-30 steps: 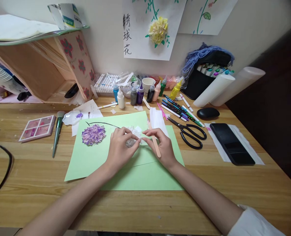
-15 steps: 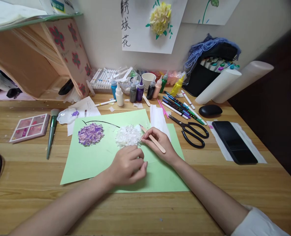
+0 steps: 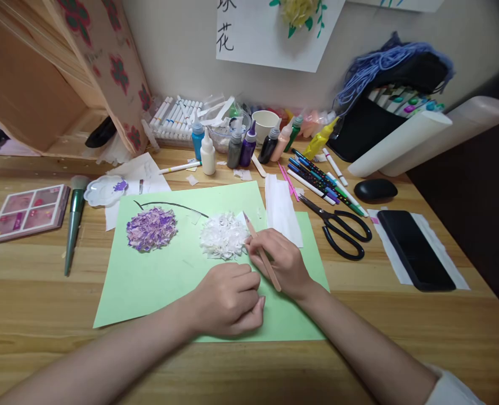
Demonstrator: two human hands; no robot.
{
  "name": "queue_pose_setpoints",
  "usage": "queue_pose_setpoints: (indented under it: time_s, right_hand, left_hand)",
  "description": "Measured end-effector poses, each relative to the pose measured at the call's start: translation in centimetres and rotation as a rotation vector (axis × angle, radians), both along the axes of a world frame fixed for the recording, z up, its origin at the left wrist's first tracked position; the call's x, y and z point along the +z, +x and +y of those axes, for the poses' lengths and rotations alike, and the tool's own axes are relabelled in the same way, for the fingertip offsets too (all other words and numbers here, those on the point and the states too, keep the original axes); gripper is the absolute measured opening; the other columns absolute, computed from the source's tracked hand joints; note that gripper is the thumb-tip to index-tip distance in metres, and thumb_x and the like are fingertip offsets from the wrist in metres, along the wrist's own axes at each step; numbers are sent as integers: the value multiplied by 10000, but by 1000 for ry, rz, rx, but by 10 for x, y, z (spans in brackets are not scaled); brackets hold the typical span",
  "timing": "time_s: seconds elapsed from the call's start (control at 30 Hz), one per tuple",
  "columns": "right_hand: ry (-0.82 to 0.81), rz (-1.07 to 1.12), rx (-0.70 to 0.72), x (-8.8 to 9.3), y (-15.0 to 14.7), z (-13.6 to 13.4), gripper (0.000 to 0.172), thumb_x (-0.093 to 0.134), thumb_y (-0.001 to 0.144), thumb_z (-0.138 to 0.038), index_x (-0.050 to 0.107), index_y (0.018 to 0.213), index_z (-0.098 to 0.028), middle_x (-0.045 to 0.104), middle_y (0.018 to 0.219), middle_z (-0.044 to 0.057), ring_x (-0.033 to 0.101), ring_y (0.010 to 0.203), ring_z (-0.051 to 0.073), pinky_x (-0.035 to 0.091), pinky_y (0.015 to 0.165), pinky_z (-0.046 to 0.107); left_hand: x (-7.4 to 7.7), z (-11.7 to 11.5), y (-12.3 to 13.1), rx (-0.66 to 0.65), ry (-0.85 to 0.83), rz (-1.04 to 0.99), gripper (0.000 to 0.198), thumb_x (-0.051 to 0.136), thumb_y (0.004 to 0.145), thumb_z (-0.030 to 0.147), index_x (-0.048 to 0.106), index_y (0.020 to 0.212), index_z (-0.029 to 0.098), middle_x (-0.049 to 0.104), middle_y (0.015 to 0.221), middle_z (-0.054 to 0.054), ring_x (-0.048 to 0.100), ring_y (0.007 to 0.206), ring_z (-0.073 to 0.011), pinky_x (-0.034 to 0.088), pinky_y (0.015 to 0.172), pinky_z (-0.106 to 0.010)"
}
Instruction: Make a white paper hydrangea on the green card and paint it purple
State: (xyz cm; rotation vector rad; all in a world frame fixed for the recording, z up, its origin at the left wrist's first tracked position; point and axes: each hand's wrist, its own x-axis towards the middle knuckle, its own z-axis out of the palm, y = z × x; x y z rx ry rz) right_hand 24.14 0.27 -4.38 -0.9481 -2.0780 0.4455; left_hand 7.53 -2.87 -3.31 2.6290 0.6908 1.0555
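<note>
My right hand [image 3: 281, 261] pinches a wooden craft stick [image 3: 263, 247] with a pointed tip, held at a slant. The tip is by the right side of a white crumpled-paper flower [image 3: 224, 235], and the fingers are close to its edge. My left hand [image 3: 230, 298] is curled into a fist on the green paper [image 3: 148, 292], just below the white flower. Whatever its fingers may hold is hidden. A purple paper flower [image 3: 151, 229] lies to the left on the same sheet. A dark drawn line [image 3: 171, 203] curves above it.
White tissue strips [image 3: 283, 214] lie at the sheet's right, beside black scissors [image 3: 337, 225]. Paint bottles [image 3: 234, 149] and pens [image 3: 317, 177] stand or lie behind. A phone [image 3: 416, 247] and black mouse [image 3: 376, 190] are at right; a brush [image 3: 75, 225] and palette [image 3: 32, 211] at left.
The camera has tilted down and come closer. The craft stick has turned steeper in my right hand. My left fist sits slightly farther below the white flower, more fully clear of it.
</note>
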Motion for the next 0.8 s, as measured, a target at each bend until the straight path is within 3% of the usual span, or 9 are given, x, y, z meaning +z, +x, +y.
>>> queue_pose_setpoints:
  time_s: [0.13,0.23,0.33,0.43,0.53,0.8]
  right_hand:
    - [-55,-25,9,0,-1,-2,146,544,855,-67,537,832,-211,681,810,43,641,780,189,507,676,309]
    - [-148,113,-39,3,2,-4,53,540,899,-199,589,882,-208,690,835,44,643,788,184,504,703,309]
    - [-318,455,-101,4,9,-3,322,355,979,-372,640,960,-224,681,790,26,622,734,169,489,679,303]
    - [-479,678,-100,4,15,0,547,242,984,-479,671,768,-219,594,563,3,530,545,149,423,549,281]
    - [-602,665,-102,3,17,4,630,269,971,-544,623,574,-206,517,453,-5,461,448,124,359,482,270]
    - [-658,557,-61,1,14,2,574,328,967,-564,634,650,-197,565,512,-9,510,501,114,383,519,251]
  left_hand:
    - [0,1,0,19,-4,11,345,454,832,147,432,491,190,430,534,2,342,505,-123,271,483,-293]
    - [2,0,0,20,-13,6,339,459,825,132,443,491,187,445,529,0,338,507,-125,268,474,-291]
    - [3,0,-1,23,-20,3,347,462,821,126,434,481,187,443,521,3,310,497,-125,243,455,-296]
    - [4,0,-1,29,-39,9,352,457,823,124,425,478,188,441,523,5,297,492,-123,234,451,-297]
    - [4,1,-2,30,-58,1,349,453,829,121,425,487,189,448,528,5,305,490,-120,241,457,-295]
    - [5,1,-1,23,-63,-2,339,452,827,114,434,497,188,457,527,5,316,483,-115,247,457,-288]
